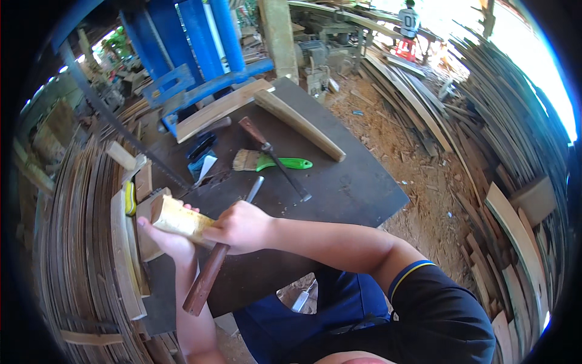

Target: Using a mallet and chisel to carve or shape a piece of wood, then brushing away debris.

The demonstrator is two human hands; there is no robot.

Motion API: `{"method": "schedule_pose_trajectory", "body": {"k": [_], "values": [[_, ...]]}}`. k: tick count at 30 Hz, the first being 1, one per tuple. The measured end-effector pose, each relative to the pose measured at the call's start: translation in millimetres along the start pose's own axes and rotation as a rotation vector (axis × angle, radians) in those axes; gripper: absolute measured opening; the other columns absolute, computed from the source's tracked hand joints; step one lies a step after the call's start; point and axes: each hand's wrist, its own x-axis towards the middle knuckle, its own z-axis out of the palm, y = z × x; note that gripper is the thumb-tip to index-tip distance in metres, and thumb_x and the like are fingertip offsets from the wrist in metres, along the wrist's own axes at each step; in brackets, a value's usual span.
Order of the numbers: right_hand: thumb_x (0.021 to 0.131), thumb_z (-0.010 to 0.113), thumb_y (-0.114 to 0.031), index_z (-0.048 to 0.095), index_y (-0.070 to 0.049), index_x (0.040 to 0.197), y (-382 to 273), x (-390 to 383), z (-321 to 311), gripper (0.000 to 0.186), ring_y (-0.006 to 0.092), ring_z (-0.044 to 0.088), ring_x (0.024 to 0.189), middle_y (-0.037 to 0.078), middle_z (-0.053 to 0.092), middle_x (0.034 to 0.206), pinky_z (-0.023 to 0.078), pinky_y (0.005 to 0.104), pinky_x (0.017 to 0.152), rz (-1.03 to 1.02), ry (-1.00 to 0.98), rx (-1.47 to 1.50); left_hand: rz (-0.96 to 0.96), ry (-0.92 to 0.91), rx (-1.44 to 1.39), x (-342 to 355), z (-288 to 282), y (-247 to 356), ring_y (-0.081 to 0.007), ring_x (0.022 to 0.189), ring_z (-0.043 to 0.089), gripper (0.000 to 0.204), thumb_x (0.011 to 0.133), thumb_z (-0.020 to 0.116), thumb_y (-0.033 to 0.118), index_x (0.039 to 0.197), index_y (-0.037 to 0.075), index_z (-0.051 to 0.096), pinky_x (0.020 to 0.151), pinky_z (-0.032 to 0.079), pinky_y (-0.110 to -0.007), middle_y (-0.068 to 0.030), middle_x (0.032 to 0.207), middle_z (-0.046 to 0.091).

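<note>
A pale wooden block [177,219] is held over the left edge of the dark worktable [357,188]. My left hand [165,241] cups it from below, palm up. My right hand [241,227] is closed on the block's near end. A long tool with a metal shaft and a brown wooden handle [205,282] runs under my right hand; I cannot tell whether the hand grips it as well.
On the table lie a green-handled brush [267,161], a second brown-handled tool [276,161], a tapered wooden piece [298,124] and a plank [218,109]. A saw blade [121,130] crosses a blue machine [194,42]. Curved slats [91,242] are stacked left and right. A person [410,24] stands far off.
</note>
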Motion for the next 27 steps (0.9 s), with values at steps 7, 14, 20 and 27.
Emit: {"method": "schedule_pose_trajectory", "body": {"k": [7,14,20,27], "values": [[0.077,0.079,-0.035,0.058,-0.012,0.091,8,1,7,0.034,0.0311,0.068,0.062,0.006,0.064,0.066,0.054,0.0445,0.054,0.066,0.043,-0.006,0.272,-0.147,0.14,-1,-5,-9,-0.0276,0.082,0.064,0.082,0.093,0.035,0.081,0.128,0.008,0.049,0.071,0.06,-0.044,-0.0138,0.095,0.06],[0.08,0.077,-0.035,0.061,-0.011,0.087,12,3,-1,0.03,0.0326,0.069,0.062,0.007,0.067,0.067,0.054,0.0458,0.057,0.166,0.01,0.068,0.172,0.02,0.048,-5,-2,-9,-0.0272,0.086,0.063,0.072,0.094,0.042,0.074,0.128,0.011,0.05,0.074,0.057,-0.041,-0.0131,0.099,0.058],[0.08,0.076,-0.03,0.06,-0.011,0.091,14,8,-6,0.027,0.0343,0.069,0.061,0.009,0.066,0.063,0.053,0.0469,0.056,0.265,0.004,0.052,0.22,0.03,-0.28,23,-28,-17,-0.0409,0.11,0.065,0.065,0.087,0.052,0.054,0.121,-0.001,0.061,0.104,0.052,-0.059,-0.0153,0.109,0.063],[0.073,0.083,-0.025,0.063,-0.012,0.092,29,4,4,0.03,0.0324,0.07,0.065,0.007,0.071,0.071,0.055,0.0441,0.059,0.275,0.018,0.154,0.187,-0.067,-0.267,27,-33,-23,-0.0282,0.099,0.063,0.048,0.088,0.041,0.045,0.11,0.007,0.058,0.101,0.051,-0.052,-0.0123,0.101,0.063]]}}
